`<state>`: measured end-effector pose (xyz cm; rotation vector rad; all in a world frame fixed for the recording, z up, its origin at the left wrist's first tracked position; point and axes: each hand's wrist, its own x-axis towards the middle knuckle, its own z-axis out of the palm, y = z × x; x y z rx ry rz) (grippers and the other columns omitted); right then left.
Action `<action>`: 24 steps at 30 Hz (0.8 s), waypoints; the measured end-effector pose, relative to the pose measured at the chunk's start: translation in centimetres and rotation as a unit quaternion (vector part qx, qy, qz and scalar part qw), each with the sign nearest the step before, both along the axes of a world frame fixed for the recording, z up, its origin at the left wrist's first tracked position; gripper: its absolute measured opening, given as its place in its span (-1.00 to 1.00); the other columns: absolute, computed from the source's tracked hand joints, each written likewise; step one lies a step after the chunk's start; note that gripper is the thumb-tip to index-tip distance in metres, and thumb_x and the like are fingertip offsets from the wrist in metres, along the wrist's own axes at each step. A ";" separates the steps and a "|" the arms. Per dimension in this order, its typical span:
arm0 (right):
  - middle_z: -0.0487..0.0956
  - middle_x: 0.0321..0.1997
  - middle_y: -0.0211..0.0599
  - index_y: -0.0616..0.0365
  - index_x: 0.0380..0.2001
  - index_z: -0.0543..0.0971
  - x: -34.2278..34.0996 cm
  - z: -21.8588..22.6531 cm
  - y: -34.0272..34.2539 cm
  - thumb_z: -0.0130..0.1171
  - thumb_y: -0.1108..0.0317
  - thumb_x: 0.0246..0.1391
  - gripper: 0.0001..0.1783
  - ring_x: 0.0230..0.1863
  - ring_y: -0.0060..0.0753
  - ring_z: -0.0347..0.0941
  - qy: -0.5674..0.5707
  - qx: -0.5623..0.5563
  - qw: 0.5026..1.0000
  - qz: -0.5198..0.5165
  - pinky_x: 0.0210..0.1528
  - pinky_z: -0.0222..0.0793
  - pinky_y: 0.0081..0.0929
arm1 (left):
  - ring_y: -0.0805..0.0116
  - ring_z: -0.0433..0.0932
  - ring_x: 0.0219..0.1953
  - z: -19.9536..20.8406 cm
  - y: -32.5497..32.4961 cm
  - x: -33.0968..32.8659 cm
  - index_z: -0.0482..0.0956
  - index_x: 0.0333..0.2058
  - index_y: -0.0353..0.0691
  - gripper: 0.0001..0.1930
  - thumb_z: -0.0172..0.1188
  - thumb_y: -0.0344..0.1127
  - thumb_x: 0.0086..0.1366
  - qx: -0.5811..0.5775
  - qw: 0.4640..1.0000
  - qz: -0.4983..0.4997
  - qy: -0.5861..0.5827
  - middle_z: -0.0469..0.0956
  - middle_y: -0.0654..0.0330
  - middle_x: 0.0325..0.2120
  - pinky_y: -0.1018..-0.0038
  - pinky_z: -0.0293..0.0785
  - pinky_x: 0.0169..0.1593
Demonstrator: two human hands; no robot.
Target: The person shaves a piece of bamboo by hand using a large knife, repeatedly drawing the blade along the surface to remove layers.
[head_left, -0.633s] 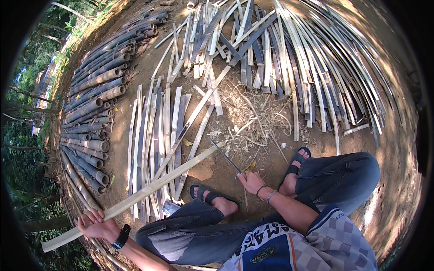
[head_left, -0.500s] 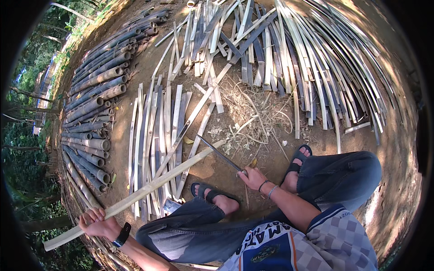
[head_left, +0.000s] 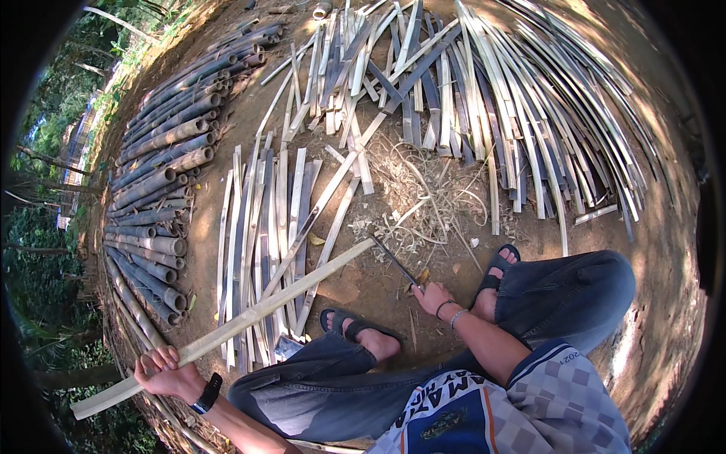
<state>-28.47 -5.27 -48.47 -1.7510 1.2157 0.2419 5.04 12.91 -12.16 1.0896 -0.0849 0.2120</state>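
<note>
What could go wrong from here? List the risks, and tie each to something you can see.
1. The knife in the right hand might slip toward the feet, which the open sandals leave partly bare.
2. The bare left hand grips the long strip far from the knife, so the strip's far end could wobble under the blade.
3. A rough edge on the strip might cut those bare fingers.

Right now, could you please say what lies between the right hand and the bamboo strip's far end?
The head view shows a slender dark knife blade.
</note>
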 end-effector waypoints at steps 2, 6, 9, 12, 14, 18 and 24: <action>0.56 -0.40 0.26 0.34 -0.33 0.54 0.0 -1.1 -0.1 -0.07 -0.16 0.16 -0.36 -0.25 0.29 0.51 0.026 -0.001 0.999 -0.024 -0.15 0.42 0.04 | 0.56 0.00 -0.83 -0.1 0.4 -0.2 0.07 -0.74 0.00 -0.60 -0.11 -0.16 0.27 -0.022 0.997 -0.075 -0.024 0.03 0.37 -0.87 0.63 -0.09 -0.76; 0.55 -0.41 0.28 0.38 -0.38 0.53 2.3 2.2 1.4 -0.09 -0.17 0.17 -0.33 -0.27 0.28 0.52 -0.036 -0.009 0.999 -0.018 -0.16 0.43 0.03 | 0.55 0.02 -0.84 -1.2 3.3 -0.3 0.10 -0.71 -0.03 -0.61 -0.08 -0.17 0.28 -0.034 0.970 -0.222 -0.097 0.05 0.35 -0.87 0.62 -0.03 -0.72; 0.55 -0.41 0.30 0.36 -0.39 0.53 2.9 3.0 1.6 -0.09 -0.16 0.18 -0.35 -0.29 0.29 0.51 -0.075 -0.007 0.997 0.019 -0.19 0.42 0.05 | 0.54 0.01 -0.84 -2.2 5.0 -0.7 0.11 -0.67 -0.05 -0.64 -0.07 -0.20 0.30 -0.045 0.962 -0.242 -0.119 0.04 0.35 -0.86 0.61 0.00 -0.69; 0.55 -0.46 0.27 0.35 -0.38 0.53 2.5 2.1 2.1 -0.07 -0.14 0.18 -0.37 -0.28 0.28 0.51 -0.052 -0.007 0.999 0.009 -0.18 0.42 0.04 | 0.55 0.00 -0.84 -2.9 5.9 -0.9 0.12 -0.67 -0.05 -0.64 -0.07 -0.22 0.31 -0.048 0.962 -0.240 -0.123 0.04 0.35 -0.85 0.61 0.01 -0.68; 0.55 -0.47 0.26 0.34 -0.38 0.53 2.4 1.0 2.6 -0.08 -0.15 0.18 -0.36 -0.28 0.28 0.51 -0.039 0.001 0.998 -0.047 -0.16 0.41 0.03 | 0.55 0.00 -0.84 -3.3 6.4 -0.5 0.11 -0.67 -0.06 -0.64 -0.07 -0.23 0.31 -0.050 0.962 -0.238 -0.122 0.03 0.35 -0.85 0.61 0.01 -0.68; 0.55 -0.41 0.27 0.32 -0.36 0.54 3.3 0.0 1.9 -0.10 -0.16 0.19 -0.36 -0.25 0.28 0.50 -0.091 0.010 0.990 -0.111 -0.13 0.39 0.01 | 0.55 0.00 -0.82 -2.7 5.9 -0.6 0.10 -0.70 -0.03 -0.62 -0.05 -0.22 0.30 -0.048 0.955 -0.267 -0.120 0.04 0.36 -0.85 0.61 0.01 -0.67; 0.52 -0.47 0.27 0.41 -0.43 0.49 3.6 -1.4 1.0 -0.09 -0.12 0.20 -0.36 -0.28 0.28 0.48 -0.105 0.027 0.992 -0.071 -0.22 0.34 -0.02 | 0.56 0.02 -0.84 -1.5 3.4 -1.3 0.16 -0.61 -0.07 -0.70 -0.06 -0.22 0.31 -0.028 0.959 -0.242 -0.145 0.07 0.36 -0.86 0.64 0.04 -0.68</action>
